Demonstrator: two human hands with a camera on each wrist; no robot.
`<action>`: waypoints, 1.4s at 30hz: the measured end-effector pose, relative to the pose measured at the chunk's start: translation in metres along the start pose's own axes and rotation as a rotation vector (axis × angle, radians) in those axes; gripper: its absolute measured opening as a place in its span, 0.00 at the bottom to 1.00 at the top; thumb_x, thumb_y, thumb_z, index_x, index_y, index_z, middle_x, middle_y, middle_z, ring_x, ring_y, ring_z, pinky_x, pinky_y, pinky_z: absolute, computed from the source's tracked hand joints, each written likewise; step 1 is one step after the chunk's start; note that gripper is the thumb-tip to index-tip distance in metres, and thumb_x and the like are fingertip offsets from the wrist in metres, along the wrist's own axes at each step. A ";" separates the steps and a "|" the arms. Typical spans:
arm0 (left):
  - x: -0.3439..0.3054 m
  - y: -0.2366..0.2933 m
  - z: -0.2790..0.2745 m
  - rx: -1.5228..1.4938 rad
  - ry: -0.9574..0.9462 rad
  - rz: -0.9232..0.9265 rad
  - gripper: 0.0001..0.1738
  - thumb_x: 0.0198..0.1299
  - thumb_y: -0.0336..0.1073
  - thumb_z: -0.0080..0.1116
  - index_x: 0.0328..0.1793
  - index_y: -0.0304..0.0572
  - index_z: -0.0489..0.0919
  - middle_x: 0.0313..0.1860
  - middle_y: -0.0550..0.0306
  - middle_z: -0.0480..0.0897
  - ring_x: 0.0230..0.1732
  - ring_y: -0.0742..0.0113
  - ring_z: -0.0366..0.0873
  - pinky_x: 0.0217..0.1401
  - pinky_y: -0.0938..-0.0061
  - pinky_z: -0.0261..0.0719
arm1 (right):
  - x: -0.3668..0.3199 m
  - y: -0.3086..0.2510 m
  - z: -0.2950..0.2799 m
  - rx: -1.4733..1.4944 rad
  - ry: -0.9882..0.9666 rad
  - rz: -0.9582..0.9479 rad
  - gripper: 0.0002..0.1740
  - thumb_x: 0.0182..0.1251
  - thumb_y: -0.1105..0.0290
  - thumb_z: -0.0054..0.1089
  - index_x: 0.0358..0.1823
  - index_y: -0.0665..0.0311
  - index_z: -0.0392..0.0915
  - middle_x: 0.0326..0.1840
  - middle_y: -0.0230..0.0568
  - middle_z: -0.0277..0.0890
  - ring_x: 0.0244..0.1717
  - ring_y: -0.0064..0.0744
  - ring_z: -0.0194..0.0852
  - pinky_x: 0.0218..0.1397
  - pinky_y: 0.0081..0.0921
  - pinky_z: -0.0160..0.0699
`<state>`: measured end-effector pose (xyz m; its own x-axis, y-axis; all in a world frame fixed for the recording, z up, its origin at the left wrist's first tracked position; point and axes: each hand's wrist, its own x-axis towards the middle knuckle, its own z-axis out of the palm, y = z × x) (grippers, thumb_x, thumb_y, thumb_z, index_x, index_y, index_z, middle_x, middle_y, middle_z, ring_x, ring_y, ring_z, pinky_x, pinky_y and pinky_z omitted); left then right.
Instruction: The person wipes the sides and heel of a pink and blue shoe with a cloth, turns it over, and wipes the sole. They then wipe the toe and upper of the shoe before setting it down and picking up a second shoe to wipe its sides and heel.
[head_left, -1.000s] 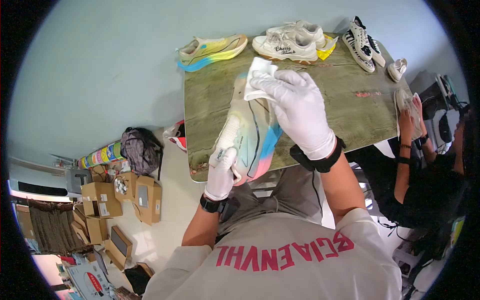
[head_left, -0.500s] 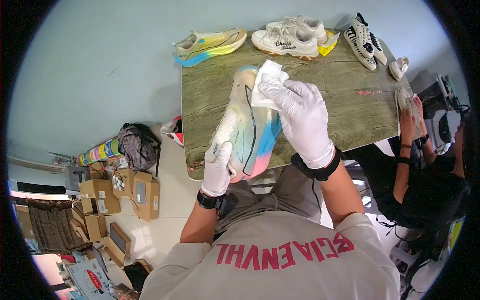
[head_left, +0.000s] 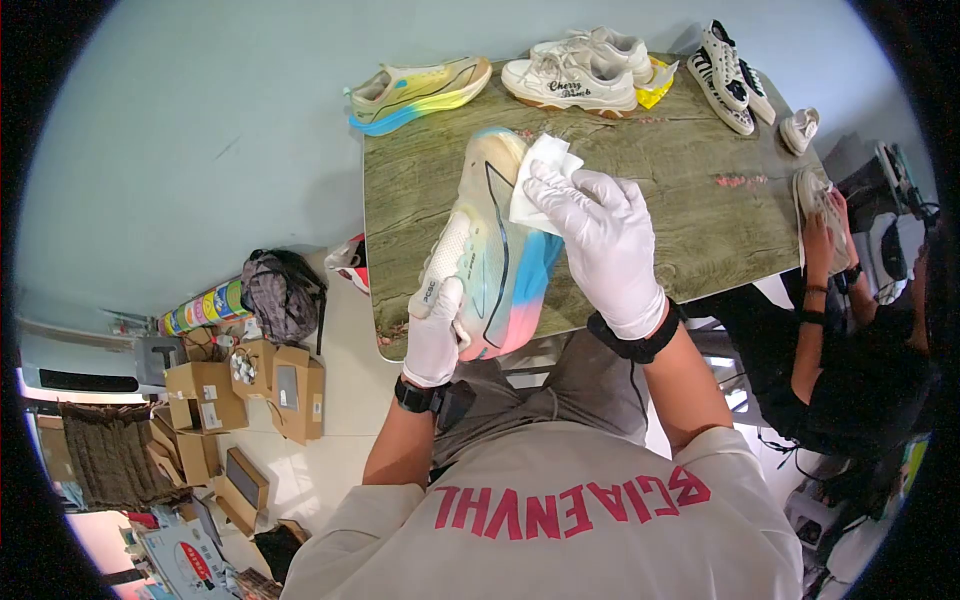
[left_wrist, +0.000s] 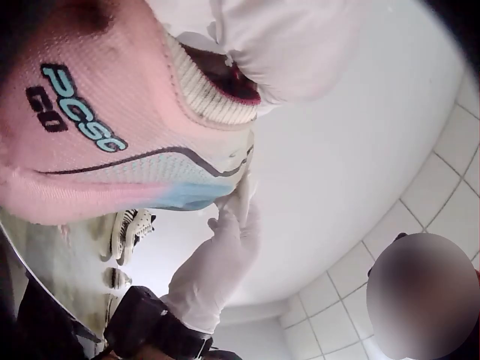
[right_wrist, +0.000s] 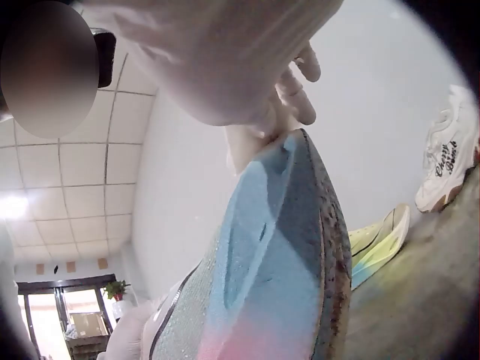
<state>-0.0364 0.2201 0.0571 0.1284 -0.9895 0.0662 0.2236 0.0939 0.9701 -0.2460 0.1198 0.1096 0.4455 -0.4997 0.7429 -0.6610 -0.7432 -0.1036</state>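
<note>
A yellow, blue and pink running shoe (head_left: 490,250) is held on its side above the near edge of the wood-grain table (head_left: 680,200). My gloved left hand (head_left: 436,340) grips its heel; the left wrist view shows the pink heel (left_wrist: 90,135) close up. With my gloved right hand (head_left: 600,240) I press a white wipe (head_left: 540,175) against the shoe's side near the toe. Its blue sole (right_wrist: 285,247) fills the right wrist view, and the right hand's fingers (right_wrist: 300,90) curl at its top edge.
A matching running shoe (head_left: 415,92), white sneakers (head_left: 575,75), a yellow packet (head_left: 655,88), patterned shoes (head_left: 730,75) and a small shoe (head_left: 797,130) line the table's far side. Another person (head_left: 850,330) handles a shoe at the right. Cardboard boxes (head_left: 240,400) and a bag (head_left: 278,300) lie on the floor left.
The right hand has slid the wipe along the shoe's side, a little to the right and toward me. The shoe has tilted slightly, with more of its upper showing. The left hand keeps its grip.
</note>
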 end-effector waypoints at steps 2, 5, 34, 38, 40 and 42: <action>0.002 0.003 0.000 0.011 0.016 -0.057 0.34 0.77 0.39 0.48 0.84 0.31 0.58 0.83 0.50 0.62 0.81 0.60 0.61 0.84 0.66 0.54 | -0.002 0.002 0.003 -0.006 0.006 -0.001 0.25 0.52 0.72 0.63 0.55 0.52 0.86 0.52 0.32 0.87 0.55 0.37 0.77 0.56 0.39 0.73; 0.010 -0.001 0.011 -0.086 -0.038 0.124 0.36 0.77 0.41 0.50 0.85 0.31 0.57 0.84 0.49 0.61 0.82 0.59 0.60 0.84 0.66 0.54 | -0.006 0.004 0.008 0.003 0.001 0.000 0.25 0.52 0.73 0.62 0.55 0.51 0.86 0.53 0.32 0.87 0.54 0.38 0.77 0.56 0.39 0.73; 0.016 -0.012 -0.019 -0.357 0.198 -0.151 0.22 0.78 0.38 0.52 0.71 0.34 0.75 0.59 0.55 0.83 0.56 0.67 0.83 0.62 0.69 0.81 | -0.045 -0.020 0.050 0.112 -0.018 0.234 0.26 0.54 0.76 0.64 0.54 0.41 0.88 0.49 0.41 0.80 0.45 0.46 0.75 0.50 0.40 0.78; 0.012 -0.018 -0.026 -0.375 0.247 -0.158 0.24 0.78 0.37 0.50 0.75 0.34 0.72 0.64 0.54 0.81 0.59 0.66 0.82 0.63 0.68 0.80 | -0.051 -0.031 0.054 0.125 -0.047 0.170 0.20 0.55 0.70 0.63 0.51 0.48 0.87 0.49 0.39 0.83 0.48 0.43 0.76 0.50 0.37 0.76; 0.008 -0.020 -0.025 -0.372 0.279 -0.156 0.24 0.78 0.38 0.50 0.74 0.34 0.72 0.63 0.53 0.81 0.60 0.65 0.81 0.64 0.67 0.80 | -0.053 -0.038 0.053 0.088 -0.059 0.120 0.20 0.55 0.70 0.63 0.51 0.49 0.87 0.50 0.39 0.83 0.50 0.41 0.77 0.49 0.37 0.75; 0.005 -0.022 -0.024 -0.370 0.313 -0.153 0.24 0.78 0.39 0.49 0.74 0.34 0.71 0.63 0.52 0.81 0.60 0.63 0.81 0.65 0.66 0.79 | -0.053 -0.043 0.052 0.052 -0.070 0.068 0.20 0.55 0.69 0.62 0.51 0.50 0.87 0.51 0.39 0.83 0.52 0.40 0.77 0.49 0.37 0.74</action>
<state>-0.0175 0.2153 0.0306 0.3387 -0.9198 -0.1981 0.5825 0.0396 0.8119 -0.2101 0.1548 0.0398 0.4432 -0.5780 0.6852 -0.6595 -0.7280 -0.1876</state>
